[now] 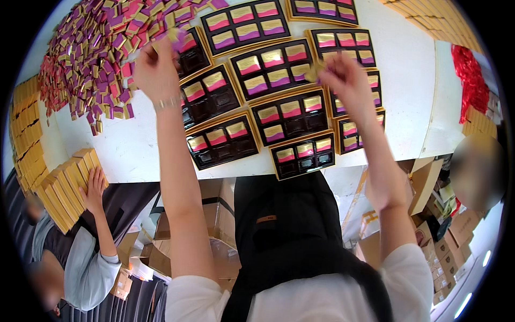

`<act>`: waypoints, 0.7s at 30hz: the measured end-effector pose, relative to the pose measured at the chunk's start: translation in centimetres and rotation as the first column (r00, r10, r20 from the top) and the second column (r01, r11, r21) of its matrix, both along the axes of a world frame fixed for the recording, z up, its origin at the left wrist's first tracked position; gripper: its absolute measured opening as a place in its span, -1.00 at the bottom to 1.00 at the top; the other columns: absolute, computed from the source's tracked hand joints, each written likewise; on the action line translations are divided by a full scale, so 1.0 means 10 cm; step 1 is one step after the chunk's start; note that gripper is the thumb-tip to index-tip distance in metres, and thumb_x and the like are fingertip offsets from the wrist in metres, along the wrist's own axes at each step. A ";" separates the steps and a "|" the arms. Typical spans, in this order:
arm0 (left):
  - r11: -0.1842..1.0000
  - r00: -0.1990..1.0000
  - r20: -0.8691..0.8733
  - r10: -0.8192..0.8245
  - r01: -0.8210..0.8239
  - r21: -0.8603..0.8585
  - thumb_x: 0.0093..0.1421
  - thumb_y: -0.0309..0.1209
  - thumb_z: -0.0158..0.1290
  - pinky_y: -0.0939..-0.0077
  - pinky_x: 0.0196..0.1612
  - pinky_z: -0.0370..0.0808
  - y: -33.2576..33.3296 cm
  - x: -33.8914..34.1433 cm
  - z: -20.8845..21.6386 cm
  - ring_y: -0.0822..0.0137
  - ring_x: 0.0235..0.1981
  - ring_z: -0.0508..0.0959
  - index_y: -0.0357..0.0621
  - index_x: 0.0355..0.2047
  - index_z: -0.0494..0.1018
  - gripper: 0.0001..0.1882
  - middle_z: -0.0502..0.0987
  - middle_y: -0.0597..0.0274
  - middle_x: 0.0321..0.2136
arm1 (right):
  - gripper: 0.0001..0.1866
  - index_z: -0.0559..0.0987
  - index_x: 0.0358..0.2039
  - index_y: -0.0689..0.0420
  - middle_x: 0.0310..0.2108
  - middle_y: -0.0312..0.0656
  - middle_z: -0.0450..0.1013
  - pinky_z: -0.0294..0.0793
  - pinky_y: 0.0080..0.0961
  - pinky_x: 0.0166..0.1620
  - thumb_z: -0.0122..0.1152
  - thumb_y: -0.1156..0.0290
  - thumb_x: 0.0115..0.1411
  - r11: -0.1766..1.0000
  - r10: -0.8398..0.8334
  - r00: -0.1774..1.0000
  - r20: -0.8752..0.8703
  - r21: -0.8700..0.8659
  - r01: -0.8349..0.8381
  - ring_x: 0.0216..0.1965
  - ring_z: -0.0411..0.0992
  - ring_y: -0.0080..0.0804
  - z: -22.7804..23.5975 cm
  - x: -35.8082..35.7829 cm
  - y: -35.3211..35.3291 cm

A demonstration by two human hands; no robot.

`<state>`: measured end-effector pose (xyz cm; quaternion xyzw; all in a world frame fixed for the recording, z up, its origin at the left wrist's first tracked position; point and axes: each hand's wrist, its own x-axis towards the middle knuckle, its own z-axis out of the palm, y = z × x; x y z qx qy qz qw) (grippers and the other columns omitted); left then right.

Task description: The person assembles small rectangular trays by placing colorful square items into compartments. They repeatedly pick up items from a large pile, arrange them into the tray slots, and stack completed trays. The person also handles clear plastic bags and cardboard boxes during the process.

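Note:
My left hand (156,68), wearing a bracelet, pinches a small gold-and-purple wrapped chocolate (176,36) above the far-left tray (194,60), partly hidden by the hand. My right hand (347,78) holds another gold-and-purple wrapped chocolate (314,72) at the right edge of the middle tray (272,70), whose compartments show pink or purple chocolates. Both hands are slightly blurred. Closer to me, a tray (224,140) and a smaller-looking tray (303,155) have chocolates in their far rows and bare black near rows. The tray (289,115) between them has chocolates in several compartments.
A large heap of loose wrapped chocolates (102,59) covers the far left of the white table (134,153). Stacked gold boxes (67,185) line the left edge, where another person's hand (95,188) rests. Red shiny material (469,80) lies at right; cardboard boxes (217,214) stand below.

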<state>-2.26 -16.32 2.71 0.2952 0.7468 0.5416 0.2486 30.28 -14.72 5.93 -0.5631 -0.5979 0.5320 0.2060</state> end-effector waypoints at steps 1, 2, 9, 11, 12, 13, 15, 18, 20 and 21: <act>0.995 0.992 0.089 -0.086 0.091 -0.051 0.21 -0.37 0.15 0.70 -0.50 0.39 -0.22 0.32 0.18 0.55 -0.55 0.48 -0.23 -0.23 0.56 -0.80 0.57 0.30 -0.49 | -0.75 0.42 -0.15 0.22 -0.38 -0.24 0.54 0.42 -0.68 -0.29 0.18 0.58 0.15 0.993 -0.111 0.987 -0.117 -0.047 0.106 -0.38 0.47 -0.62 -0.04 0.14 -0.27; 0.982 0.944 0.289 -0.160 0.182 -0.049 0.21 -0.38 0.14 0.68 -0.51 0.44 -0.51 0.63 0.23 0.56 -0.54 0.50 -0.24 -0.21 0.55 -0.80 0.57 0.30 -0.47 | -0.63 0.38 -0.01 0.17 -0.31 -0.25 0.52 0.44 -0.67 -0.19 0.12 0.66 0.15 0.979 -0.121 0.987 -0.105 -0.175 0.101 -0.25 0.49 -0.57 0.01 0.23 -0.50; 0.930 0.710 0.687 -0.153 0.338 -0.143 0.24 -0.42 0.11 0.63 -0.40 0.59 -1.46 1.66 -0.03 0.47 -0.48 0.58 -0.30 -0.19 0.49 -0.80 0.56 0.21 -0.43 | -0.81 0.53 -0.21 0.23 -0.37 -0.23 0.51 0.49 -0.65 -0.34 0.18 0.65 0.14 0.966 -0.227 0.956 0.186 0.166 0.197 -0.33 0.52 -0.55 -0.41 0.42 -1.30; 0.952 0.714 0.688 -0.129 0.284 -0.116 0.25 -0.46 0.09 0.66 -0.42 0.59 -1.51 1.76 -0.05 0.47 -0.46 0.59 -0.32 -0.20 0.47 -0.82 0.57 0.20 -0.41 | -0.79 0.54 -0.22 0.20 -0.41 -0.21 0.48 0.49 -0.59 -0.34 0.24 0.62 0.10 0.915 -0.193 0.940 0.282 0.398 0.068 -0.43 0.50 -0.48 -0.43 0.38 -1.29; 0.947 0.732 0.667 -0.141 0.295 -0.123 0.25 -0.46 0.09 0.66 -0.44 0.58 -1.52 1.78 -0.06 0.46 -0.44 0.59 -0.33 -0.20 0.47 -0.82 0.57 0.19 -0.39 | -0.83 0.57 -0.28 0.19 -0.39 -0.19 0.43 0.47 -0.53 -0.34 0.27 0.61 0.07 0.903 -0.187 0.965 0.184 0.420 0.095 -0.43 0.46 -0.39 -0.49 0.36 -1.26; 0.944 0.752 0.643 -0.146 0.301 -0.137 0.25 -0.46 0.09 0.66 -0.45 0.58 -1.54 1.80 -0.05 0.46 -0.44 0.60 -0.33 -0.19 0.47 -0.82 0.57 0.19 -0.39 | -0.84 0.57 -0.30 0.20 -0.36 -0.19 0.42 0.47 -0.51 -0.34 0.28 0.61 0.06 0.885 -0.165 0.968 0.187 0.460 0.062 -0.41 0.45 -0.38 -0.52 0.34 -1.25; 0.937 0.788 0.596 -0.156 0.309 -0.164 0.25 -0.46 0.08 0.67 -0.46 0.58 -1.58 1.82 0.00 0.45 -0.44 0.60 -0.33 -0.19 0.47 -0.82 0.57 0.19 -0.39 | -0.86 0.58 -0.33 0.22 -0.32 -0.18 0.40 0.46 -0.48 -0.33 0.29 0.61 0.05 0.843 -0.121 0.973 0.198 0.538 -0.005 -0.37 0.44 -0.36 -0.56 0.31 -1.24; 0.946 0.795 0.587 -0.154 0.291 -0.146 0.25 -0.45 0.10 0.66 -0.44 0.58 -1.66 1.80 -0.04 0.44 -0.43 0.61 -0.30 -0.17 0.47 -0.80 0.56 0.21 -0.39 | -0.85 0.60 -0.36 0.21 -0.30 -0.17 0.38 0.45 -0.44 -0.32 0.28 0.64 -0.01 0.755 -0.057 0.956 0.289 0.639 -0.149 -0.34 0.43 -0.28 -0.56 0.35 -1.22; 0.939 0.818 0.555 -0.153 0.296 -0.177 0.25 -0.44 0.11 0.67 -0.45 0.57 -1.67 1.82 -0.04 0.45 -0.43 0.60 -0.30 -0.17 0.48 -0.80 0.56 0.23 -0.41 | -0.81 0.59 -0.31 0.21 -0.21 -0.14 0.44 0.48 -0.35 -0.16 0.26 0.54 -0.01 0.694 -0.030 0.945 0.326 0.687 -0.215 -0.18 0.46 -0.21 -0.55 0.40 -1.24; 0.932 0.832 0.526 -0.175 0.313 -0.185 0.24 -0.44 0.11 0.68 -0.47 0.55 -1.68 1.83 -0.05 0.47 -0.44 0.60 -0.30 -0.18 0.48 -0.80 0.57 0.23 -0.43 | -0.76 0.58 -0.26 0.22 -0.16 -0.14 0.44 0.46 -0.32 -0.08 0.27 0.52 -0.01 0.680 0.021 0.932 0.363 0.678 -0.279 -0.11 0.44 -0.20 -0.49 0.41 -1.28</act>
